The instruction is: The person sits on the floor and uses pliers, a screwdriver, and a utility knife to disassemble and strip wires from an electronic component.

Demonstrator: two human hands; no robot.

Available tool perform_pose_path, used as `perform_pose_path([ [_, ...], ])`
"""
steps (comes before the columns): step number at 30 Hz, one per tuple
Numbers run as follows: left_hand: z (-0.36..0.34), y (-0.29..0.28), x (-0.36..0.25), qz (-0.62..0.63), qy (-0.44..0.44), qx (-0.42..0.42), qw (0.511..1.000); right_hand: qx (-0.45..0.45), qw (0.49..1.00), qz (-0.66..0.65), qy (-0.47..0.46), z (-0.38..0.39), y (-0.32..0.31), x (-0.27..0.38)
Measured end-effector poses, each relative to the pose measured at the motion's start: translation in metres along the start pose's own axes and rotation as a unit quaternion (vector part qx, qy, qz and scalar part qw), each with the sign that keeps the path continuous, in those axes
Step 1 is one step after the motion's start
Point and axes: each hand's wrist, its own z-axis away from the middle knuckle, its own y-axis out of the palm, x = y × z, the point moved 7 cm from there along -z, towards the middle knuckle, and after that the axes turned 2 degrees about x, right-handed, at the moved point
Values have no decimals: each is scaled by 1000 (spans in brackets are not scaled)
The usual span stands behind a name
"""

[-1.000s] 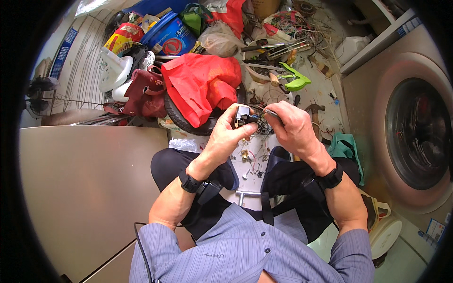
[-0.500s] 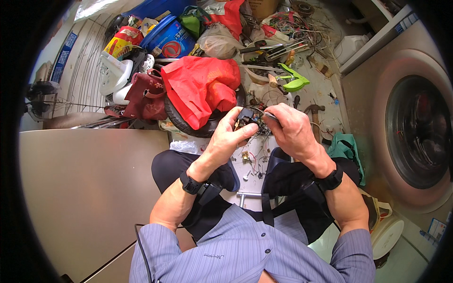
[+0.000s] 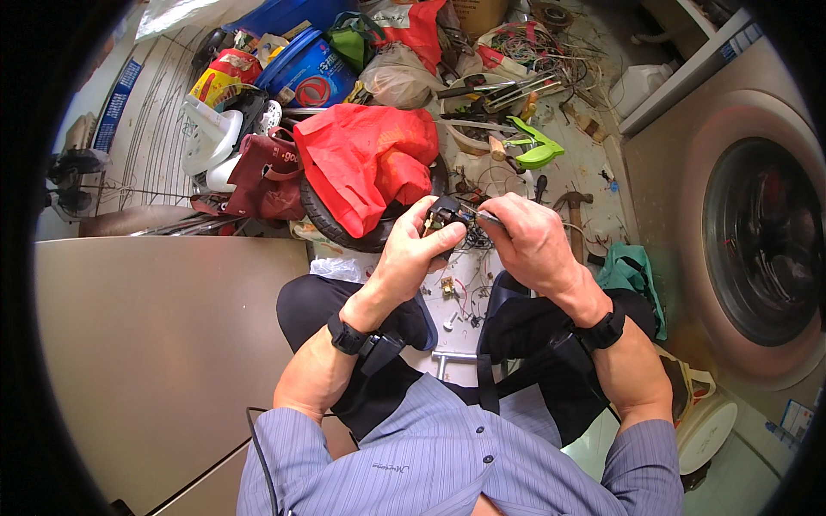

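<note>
Above my knees, my left hand [image 3: 406, 251] grips a small black boxy part [image 3: 445, 209] between thumb and fingers. A brassy piece shows at its left side. Close on the right, my right hand [image 3: 535, 248] is closed around a thin metal tool [image 3: 489, 216], whose tip points at the black part. Fingers hide most of the tool, so its kind and whether its tip touches are unclear. Below the hands, loose wires, a small brass-coloured piece [image 3: 448, 287] and a white screw-like piece [image 3: 450, 320] lie on the floor.
A red bag [image 3: 366, 163] lies over a black tyre [image 3: 331, 225] ahead. A hammer [image 3: 575, 211] and a bright green tool [image 3: 539, 148] lie ahead right. A washing machine [image 3: 662, 172] stands at right, a grey panel [image 3: 172, 335] at left. Behind are a blue bucket [image 3: 310, 73] and tangled wires [image 3: 551, 52].
My left hand has turned the black part slightly. My right hand has shifted a little to the left and down, and the tool's angle against the part has changed.
</note>
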Motion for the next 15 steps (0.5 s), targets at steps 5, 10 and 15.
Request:
perform_pose_path([
  [5, 3, 3, -7, -82, 21, 13, 996, 10, 1000, -1, -18, 0, -1, 4],
  [10, 2, 6, -10, -95, 33, 17, 995, 13, 999, 10, -51, 0, -3, 11],
  [15, 3, 6, -15, -118, 57, -5, 991, 26, 993, 54, -101, 1, -2, 18],
])
